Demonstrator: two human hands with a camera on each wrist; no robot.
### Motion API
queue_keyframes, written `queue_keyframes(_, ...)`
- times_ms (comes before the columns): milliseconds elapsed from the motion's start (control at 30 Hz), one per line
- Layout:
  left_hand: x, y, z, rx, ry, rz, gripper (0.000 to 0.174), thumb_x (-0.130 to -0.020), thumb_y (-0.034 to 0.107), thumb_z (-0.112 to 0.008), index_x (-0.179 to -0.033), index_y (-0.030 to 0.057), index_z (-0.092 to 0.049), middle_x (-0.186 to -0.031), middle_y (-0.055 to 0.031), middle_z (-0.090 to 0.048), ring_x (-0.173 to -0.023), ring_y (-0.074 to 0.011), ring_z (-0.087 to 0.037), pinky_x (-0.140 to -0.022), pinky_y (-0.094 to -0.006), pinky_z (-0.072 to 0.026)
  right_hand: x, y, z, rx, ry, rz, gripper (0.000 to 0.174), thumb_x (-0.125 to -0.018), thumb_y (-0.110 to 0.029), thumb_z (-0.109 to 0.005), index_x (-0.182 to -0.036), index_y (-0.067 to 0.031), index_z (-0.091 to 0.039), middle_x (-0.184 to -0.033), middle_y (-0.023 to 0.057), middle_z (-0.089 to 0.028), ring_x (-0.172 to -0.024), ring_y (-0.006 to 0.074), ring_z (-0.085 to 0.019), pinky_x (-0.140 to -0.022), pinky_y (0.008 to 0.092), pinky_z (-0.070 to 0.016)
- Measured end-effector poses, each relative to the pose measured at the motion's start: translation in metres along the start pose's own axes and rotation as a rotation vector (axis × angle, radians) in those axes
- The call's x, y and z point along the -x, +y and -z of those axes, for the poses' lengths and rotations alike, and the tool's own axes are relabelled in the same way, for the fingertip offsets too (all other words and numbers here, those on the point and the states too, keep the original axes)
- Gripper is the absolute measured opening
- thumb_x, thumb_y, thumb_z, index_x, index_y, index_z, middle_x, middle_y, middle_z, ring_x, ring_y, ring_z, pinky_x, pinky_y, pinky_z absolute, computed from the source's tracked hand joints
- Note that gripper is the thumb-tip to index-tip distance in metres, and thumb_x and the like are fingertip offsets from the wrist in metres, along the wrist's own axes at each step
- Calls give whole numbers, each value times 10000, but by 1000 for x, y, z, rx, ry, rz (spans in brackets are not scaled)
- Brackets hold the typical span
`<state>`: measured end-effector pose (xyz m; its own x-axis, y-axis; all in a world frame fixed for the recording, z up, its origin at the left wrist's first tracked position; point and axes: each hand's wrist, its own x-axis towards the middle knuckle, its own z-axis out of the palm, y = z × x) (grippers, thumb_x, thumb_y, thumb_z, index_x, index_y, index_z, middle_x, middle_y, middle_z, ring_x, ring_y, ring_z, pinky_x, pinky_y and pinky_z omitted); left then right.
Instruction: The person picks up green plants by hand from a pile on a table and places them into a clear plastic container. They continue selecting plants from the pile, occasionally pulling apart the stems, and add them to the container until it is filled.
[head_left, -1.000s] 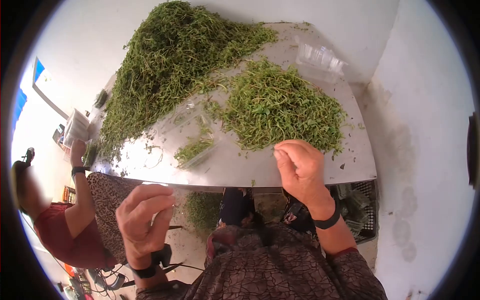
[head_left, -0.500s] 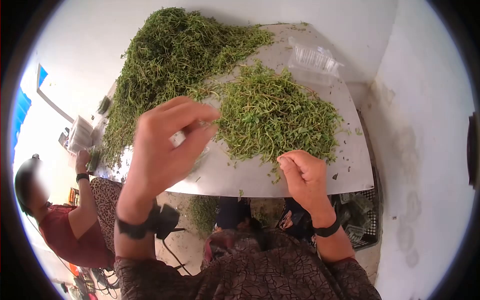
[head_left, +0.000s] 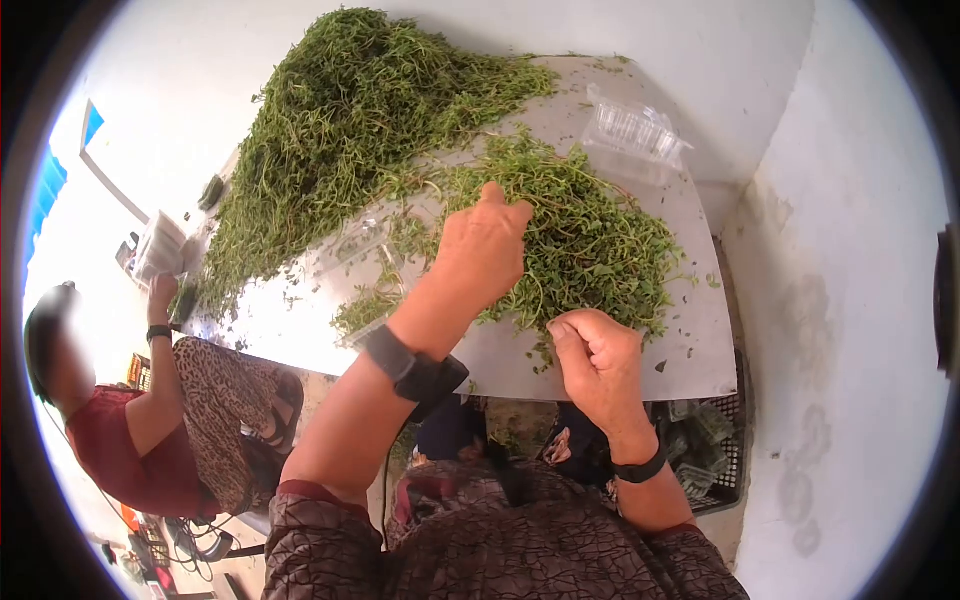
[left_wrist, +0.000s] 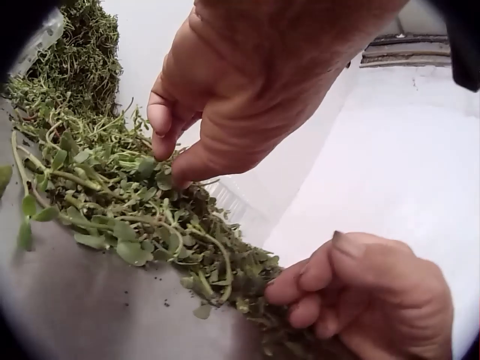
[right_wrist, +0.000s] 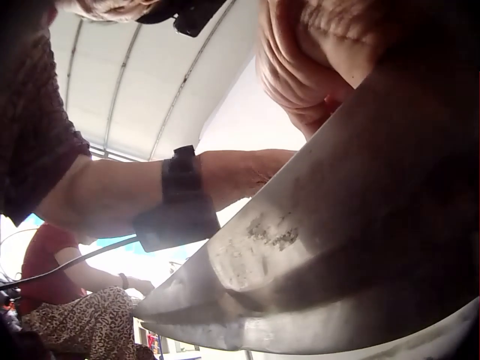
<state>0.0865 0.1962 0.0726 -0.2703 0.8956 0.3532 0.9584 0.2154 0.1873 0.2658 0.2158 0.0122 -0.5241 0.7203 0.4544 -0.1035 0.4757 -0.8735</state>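
Note:
A heap of leafy green sprigs (head_left: 600, 240) with pale stems lies on the table in front of me. My left hand (head_left: 480, 250) is over its left side, fingertips down among the greens. In the left wrist view, leaves show between that hand's thumb and fingers (left_wrist: 160, 120), which stand slightly apart. At the heap's front edge is my right hand (head_left: 600, 360), its fingers curled and the thumb against them. No sprig shows in it. The right wrist view has the right hand (right_wrist: 315, 67) above the table edge, fingertips hidden.
A larger mound of greens (head_left: 340, 140) covers the back left. Clear plastic containers (head_left: 635, 130) sit at the back right, and another clear tray (head_left: 375, 325) with sprigs lies left. A crate (head_left: 715, 450) is below the table. Another person (head_left: 130, 430) sits at left.
My left hand has risen from below the table's front edge, crossed over the clear tray, and reached the near heap. The right hand has stayed curled at the heap's front.

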Motion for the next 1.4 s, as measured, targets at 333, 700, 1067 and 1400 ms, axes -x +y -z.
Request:
queue_keyframes(333,1,-28,-7,275,133,92,39,-799,48,-630,-825,23,-618,-702,-124,-627,-668,-308,-643,-596,-369,-506,0,0,1,-12,-11,35,52,-848,2,-635,-817,45,-630,-709,124,-621,-545,180,-541,-507,295,-418)
queue_keyframes(700,16,-26,34,1191,135,304,59,-892,47,-582,-871,-5,-600,-910,-131,-687,-734,-136,-670,-621,-241,-492,3,2,4,10,-76,-15,97,-891,-15,-608,-907,62,-665,-827,93,-678,-665,95,-570,-586,247,-445)
queue_keyframes(1067,57,-55,87,1348,323,287,41,-900,35,-581,-864,55,-588,-747,-58,-678,-699,-124,-673,-623,-252,-488,3,5,2,-6,-62,6,76,-886,-8,-628,-885,62,-658,-858,125,-692,-647,131,-593,-564,270,-462)
queue_keyframes(1400,97,-93,116,877,288,418,56,-861,42,-583,-852,-3,-616,-766,-87,-675,-682,-112,-662,-574,-244,-475,3,4,4,-2,-74,-76,101,-901,-15,-597,-877,68,-650,-878,120,-695,-727,131,-615,-652,267,-489)
